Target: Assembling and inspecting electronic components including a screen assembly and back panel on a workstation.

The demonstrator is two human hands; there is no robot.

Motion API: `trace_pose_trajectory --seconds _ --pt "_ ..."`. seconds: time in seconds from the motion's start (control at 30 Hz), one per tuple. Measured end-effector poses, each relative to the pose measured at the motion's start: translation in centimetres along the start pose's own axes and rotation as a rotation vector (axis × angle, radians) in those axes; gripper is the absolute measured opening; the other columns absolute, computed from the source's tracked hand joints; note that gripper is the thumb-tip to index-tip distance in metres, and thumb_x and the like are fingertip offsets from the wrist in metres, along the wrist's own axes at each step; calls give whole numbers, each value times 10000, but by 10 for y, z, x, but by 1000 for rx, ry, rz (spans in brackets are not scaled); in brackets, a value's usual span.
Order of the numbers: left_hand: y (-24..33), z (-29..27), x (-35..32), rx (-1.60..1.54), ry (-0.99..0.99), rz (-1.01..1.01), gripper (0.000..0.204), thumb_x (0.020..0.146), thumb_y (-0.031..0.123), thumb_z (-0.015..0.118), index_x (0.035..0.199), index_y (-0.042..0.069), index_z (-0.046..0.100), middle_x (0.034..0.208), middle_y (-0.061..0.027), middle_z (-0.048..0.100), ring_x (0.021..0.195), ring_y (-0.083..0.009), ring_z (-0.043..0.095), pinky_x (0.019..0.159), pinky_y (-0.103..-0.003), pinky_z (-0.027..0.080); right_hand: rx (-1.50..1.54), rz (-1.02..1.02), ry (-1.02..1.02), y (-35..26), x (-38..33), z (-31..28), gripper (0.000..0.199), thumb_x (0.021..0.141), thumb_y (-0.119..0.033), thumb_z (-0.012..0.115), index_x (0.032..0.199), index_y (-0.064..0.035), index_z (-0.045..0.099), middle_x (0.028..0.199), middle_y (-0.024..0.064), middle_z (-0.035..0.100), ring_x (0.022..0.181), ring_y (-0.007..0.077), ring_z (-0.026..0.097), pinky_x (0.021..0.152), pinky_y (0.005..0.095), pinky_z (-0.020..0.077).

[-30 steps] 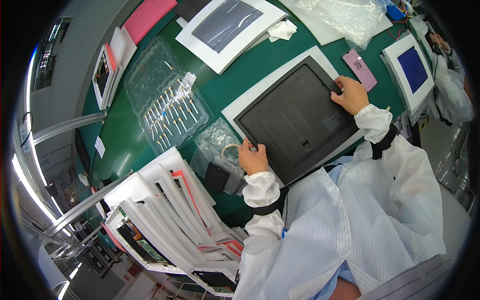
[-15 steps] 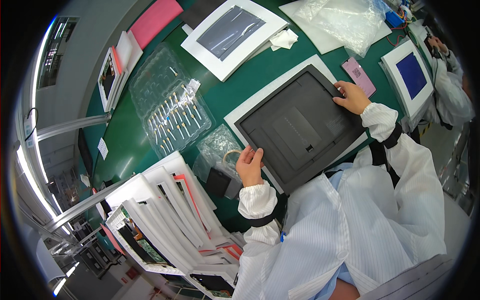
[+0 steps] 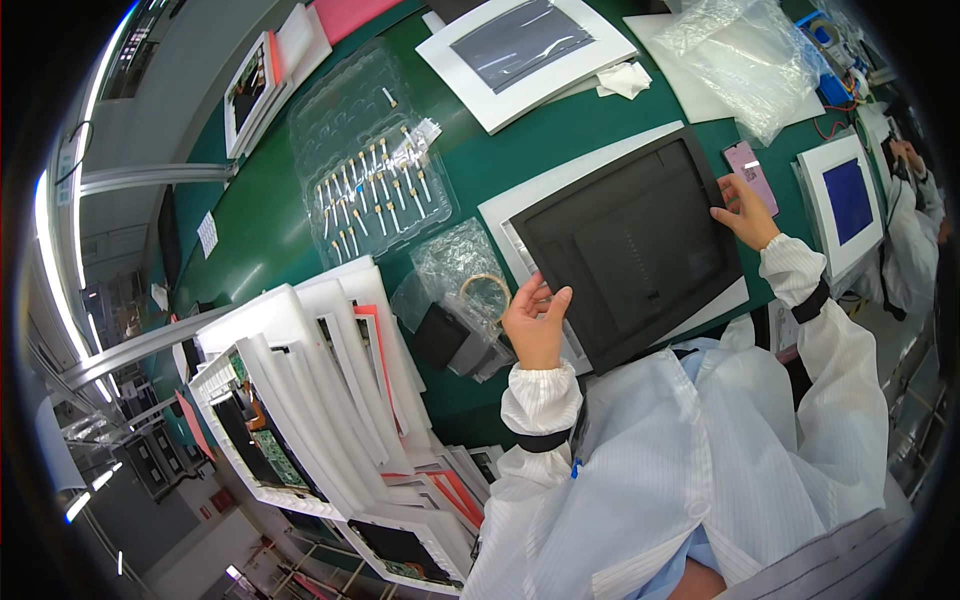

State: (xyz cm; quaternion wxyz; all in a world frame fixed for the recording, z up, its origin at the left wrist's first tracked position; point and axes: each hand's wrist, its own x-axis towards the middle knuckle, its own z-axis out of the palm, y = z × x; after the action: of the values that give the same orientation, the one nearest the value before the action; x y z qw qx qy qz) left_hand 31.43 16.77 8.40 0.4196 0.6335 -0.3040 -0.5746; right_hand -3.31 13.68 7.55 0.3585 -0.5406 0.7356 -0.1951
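Note:
A large dark grey flat panel (image 3: 630,250) is held tilted above a white foam pad (image 3: 520,205) on the green table (image 3: 250,240). My left hand (image 3: 535,320) grips the panel's near left edge. My right hand (image 3: 745,212) holds its far right edge, next to a small pink phone-like slab (image 3: 747,168). Both sleeves are white with dark cuffs.
A clear blister tray of small metal pins (image 3: 375,190) lies to the left. Crumpled plastic bags with a tape ring (image 3: 470,290) sit beside my left hand. White foam trays with circuit boards (image 3: 300,400) stack at lower left. Another white-framed panel (image 3: 525,50) lies further back. A co-worker's sleeve (image 3: 915,200) shows at right.
The dark panel has been lifted off the white pad and tilted up toward me, with both hands staying on its edges. The view has shifted slightly.

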Motion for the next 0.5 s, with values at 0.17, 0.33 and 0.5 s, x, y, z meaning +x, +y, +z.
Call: trace_pose_trajectory --seconds 0.17,0.33,0.5 --pt "21 13 -20 -96 -14 48 466 692 25 711 1118 -63 543 925 -123 632 723 -103 585 648 -210 467 9 -2 -21 25 17 5 435 740 -115 650 1129 -47 467 930 95 495 748 189 522 678 298 448" --pt "52 39 -53 -300 -184 113 438 762 17 660 1170 -44 511 1026 -130 611 884 -148 593 788 -259 475 215 138 -96 35 29 3 426 777 -65 611 1179 -70 470 974 75 491 799 171 537 642 291 475" --pt "52 65 -76 -354 -497 298 537 805 56 620 1284 -22 389 1301 -163 429 1177 -228 442 948 -321 378 313 172 -214 46 44 17 433 805 -35 577 1219 -71 456 1030 65 502 829 167 554 666 282 498"
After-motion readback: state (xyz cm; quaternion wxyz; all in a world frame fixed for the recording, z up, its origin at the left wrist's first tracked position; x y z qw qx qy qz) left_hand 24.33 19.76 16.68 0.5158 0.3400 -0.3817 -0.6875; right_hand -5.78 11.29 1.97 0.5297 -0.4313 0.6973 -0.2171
